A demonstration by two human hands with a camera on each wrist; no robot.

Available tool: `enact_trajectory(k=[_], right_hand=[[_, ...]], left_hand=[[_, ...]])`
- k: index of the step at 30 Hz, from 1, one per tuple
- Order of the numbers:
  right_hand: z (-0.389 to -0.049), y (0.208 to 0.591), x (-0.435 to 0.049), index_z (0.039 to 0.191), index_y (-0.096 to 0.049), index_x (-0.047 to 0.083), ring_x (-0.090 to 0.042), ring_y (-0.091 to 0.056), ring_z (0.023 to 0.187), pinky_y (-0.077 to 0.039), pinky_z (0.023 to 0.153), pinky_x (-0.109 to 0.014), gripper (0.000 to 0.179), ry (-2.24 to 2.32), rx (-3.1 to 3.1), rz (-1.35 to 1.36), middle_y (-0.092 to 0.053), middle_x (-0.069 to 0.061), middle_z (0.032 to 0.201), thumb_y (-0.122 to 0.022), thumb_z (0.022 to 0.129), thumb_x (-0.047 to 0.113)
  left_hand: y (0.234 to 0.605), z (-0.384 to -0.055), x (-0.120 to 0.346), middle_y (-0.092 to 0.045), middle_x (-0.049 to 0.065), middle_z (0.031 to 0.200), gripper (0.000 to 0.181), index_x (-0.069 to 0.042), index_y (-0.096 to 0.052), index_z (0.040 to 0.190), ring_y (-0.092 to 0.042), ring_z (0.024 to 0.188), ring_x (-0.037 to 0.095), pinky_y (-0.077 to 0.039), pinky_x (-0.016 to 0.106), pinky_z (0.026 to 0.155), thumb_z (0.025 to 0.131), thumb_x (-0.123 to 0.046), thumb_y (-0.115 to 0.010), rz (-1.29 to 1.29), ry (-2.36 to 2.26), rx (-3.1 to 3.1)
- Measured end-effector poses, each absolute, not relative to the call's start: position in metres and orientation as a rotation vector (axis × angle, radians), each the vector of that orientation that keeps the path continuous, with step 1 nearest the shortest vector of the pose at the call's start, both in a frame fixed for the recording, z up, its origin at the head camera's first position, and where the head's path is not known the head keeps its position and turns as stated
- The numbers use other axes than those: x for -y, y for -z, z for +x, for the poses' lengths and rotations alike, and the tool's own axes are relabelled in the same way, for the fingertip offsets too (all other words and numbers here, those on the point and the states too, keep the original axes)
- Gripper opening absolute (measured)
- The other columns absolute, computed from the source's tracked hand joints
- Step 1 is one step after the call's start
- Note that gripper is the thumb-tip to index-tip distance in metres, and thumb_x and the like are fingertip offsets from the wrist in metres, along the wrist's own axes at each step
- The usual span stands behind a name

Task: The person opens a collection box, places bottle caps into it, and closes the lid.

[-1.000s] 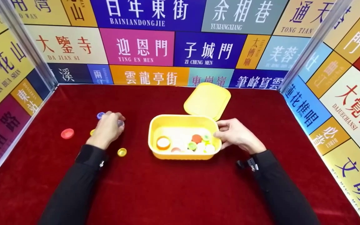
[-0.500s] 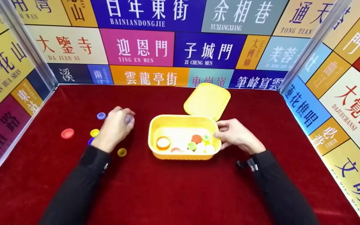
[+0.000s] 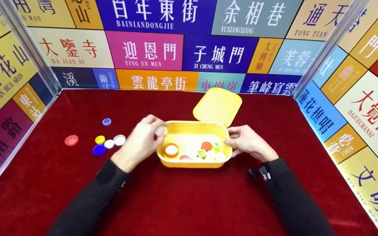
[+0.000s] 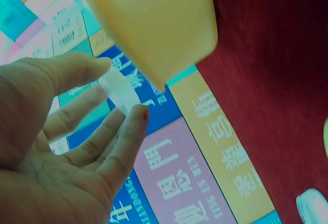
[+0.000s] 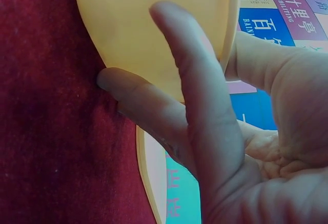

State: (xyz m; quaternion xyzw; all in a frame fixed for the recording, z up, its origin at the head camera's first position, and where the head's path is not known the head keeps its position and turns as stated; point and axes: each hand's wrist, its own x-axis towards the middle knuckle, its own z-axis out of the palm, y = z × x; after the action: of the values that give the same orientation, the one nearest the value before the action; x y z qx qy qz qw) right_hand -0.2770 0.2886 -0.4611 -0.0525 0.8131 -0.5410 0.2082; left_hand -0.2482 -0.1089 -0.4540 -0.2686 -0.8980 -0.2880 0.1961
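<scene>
My left hand is over the left rim of the yellow plastic box. Between its thumb and fingertips it pinches a whitish translucent bottle cap, close to the box wall in the left wrist view. At the box's right end, my right hand grips the wall, thumb at the rim and fingers along the outside. Several bottle caps lie inside the box, among them an orange-and-white cap, a red cap and a green cap.
Left on the red cloth lie a red cap, a purple cap, a yellow cap, a blue cap and two white caps. Behind the box rests its yellow lid. Printed panels enclose the table.
My left hand has moved right from the loose caps to the box, carrying the whitish cap. Its forearm now covers the small yellow cap seen earlier. The right hand stays on the box.
</scene>
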Motion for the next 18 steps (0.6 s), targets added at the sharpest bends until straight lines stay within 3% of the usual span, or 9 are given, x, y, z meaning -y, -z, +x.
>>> enact_trajectory(k=[7, 18], right_hand=[[-0.277, 0.461, -0.289, 0.160, -0.064, -0.006, -0.027, -0.088, 0.091, -0.074, 0.073, -0.039, 0.054, 1.499, -2.274, -0.151, -0.079, -0.036, 0.134, -0.074, 0.107, 0.002], [-0.278, 0.461, -0.288, 0.159, -0.066, -0.003, -0.027, -0.088, 0.093, -0.074, 0.074, -0.042, 0.054, 1.506, -2.274, -0.147, -0.080, -0.033, 0.133, -0.073, 0.106, 0.001]], left_hand=[[0.463, -0.244, 0.096, -0.074, 0.019, 0.121, 0.028, 0.000, -0.083, 0.128, -0.071, 0.111, 0.036, -0.069, 0.044, 0.101, 0.101, -0.007, -0.089, -0.905, 0.669, 2.516], [0.469, -0.246, 0.095, -0.074, 0.016, 0.122, 0.027, -0.001, -0.083, 0.125, -0.070, 0.113, 0.036, -0.069, 0.046, 0.100, 0.099, -0.004, -0.090, -0.890, 0.642, 2.548]])
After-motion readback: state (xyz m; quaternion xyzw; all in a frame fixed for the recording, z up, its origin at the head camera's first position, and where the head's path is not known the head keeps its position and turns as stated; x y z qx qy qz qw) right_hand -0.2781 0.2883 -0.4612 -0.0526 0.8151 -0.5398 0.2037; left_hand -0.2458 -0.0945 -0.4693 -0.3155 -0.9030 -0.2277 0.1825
